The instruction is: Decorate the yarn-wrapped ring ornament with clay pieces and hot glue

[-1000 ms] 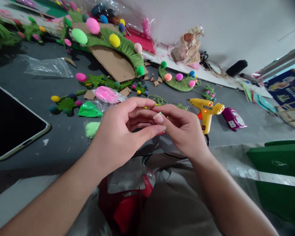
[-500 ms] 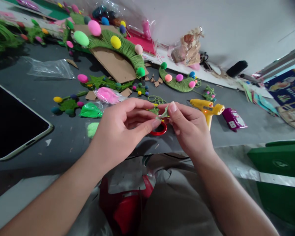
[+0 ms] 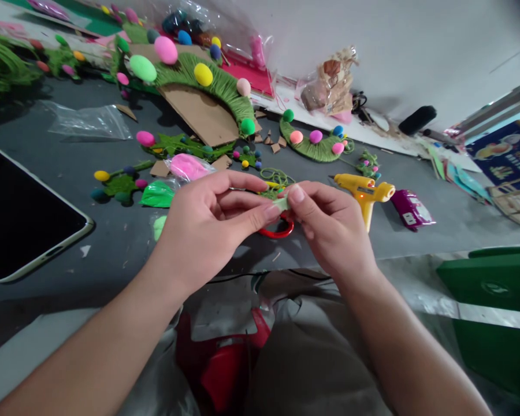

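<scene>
A small pale green piece [image 3: 281, 203] is pinched between both hands over the dark grey table [image 3: 164, 263]. My left hand [image 3: 216, 222] has thumb and fingertips closed on its left end. At its right end, my right hand [image 3: 329, 222] grips it between thumb and bent fingers. Just below the fingertips show red scissor handles [image 3: 278, 233], partly hidden by the hands. Green yarn [image 3: 275, 176] lies behind them. To the right of my right hand rests a yellow glue gun [image 3: 364, 190] with a small orange light.
Yarn-wrapped green arcs [image 3: 221, 86] with coloured balls lie at the back. A phone [image 3: 26, 214] is at the left, beside a clear bag [image 3: 91, 121]. Pink [image 3: 188, 166] and green packets [image 3: 156, 194] sit left of centre, a purple packet [image 3: 413, 209] at the right.
The pale green piece now lies flatter between the fingertips, where it stood up folded before. Both hands have shifted slightly left.
</scene>
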A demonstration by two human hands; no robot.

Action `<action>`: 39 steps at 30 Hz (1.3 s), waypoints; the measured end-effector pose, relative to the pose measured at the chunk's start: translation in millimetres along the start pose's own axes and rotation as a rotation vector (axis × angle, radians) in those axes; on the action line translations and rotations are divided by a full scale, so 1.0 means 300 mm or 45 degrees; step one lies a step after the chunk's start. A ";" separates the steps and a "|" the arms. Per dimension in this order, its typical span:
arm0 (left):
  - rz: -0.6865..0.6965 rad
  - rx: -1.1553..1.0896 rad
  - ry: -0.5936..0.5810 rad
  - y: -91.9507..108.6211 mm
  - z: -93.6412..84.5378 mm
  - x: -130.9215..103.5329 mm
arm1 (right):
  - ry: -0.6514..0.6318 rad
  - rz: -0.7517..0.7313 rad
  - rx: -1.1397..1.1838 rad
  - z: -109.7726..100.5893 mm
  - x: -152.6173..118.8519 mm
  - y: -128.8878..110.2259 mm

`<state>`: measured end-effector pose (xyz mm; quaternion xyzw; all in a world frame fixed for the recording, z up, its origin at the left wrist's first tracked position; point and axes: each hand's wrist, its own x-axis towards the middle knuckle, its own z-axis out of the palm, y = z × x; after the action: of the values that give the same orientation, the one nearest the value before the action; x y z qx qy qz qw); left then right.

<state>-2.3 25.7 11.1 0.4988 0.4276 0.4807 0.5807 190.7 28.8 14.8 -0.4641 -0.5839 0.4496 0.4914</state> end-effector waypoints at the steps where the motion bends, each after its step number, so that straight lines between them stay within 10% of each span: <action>1: 0.003 0.020 0.013 0.002 -0.001 0.001 | 0.043 0.005 -0.005 -0.005 0.003 0.003; 11: -0.168 -0.368 -0.194 -0.009 0.004 -0.013 | -0.066 -0.084 -0.281 -0.016 0.000 -0.011; 21: -0.210 -0.044 -0.197 0.003 -0.012 -0.043 | -0.243 -0.209 -0.480 -0.027 -0.074 -0.025; 27: -0.136 0.117 -0.088 0.007 -0.007 -0.046 | -0.065 -0.201 -0.436 -0.032 -0.057 -0.011; 39: -0.195 -0.143 -0.111 -0.003 0.014 -0.060 | -0.151 -0.419 -0.424 -0.038 -0.043 0.013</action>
<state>-1.2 7.3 11.0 0.4517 0.4112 0.4360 0.6609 203.6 17.5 10.3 -0.4101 -0.7455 0.2877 0.4395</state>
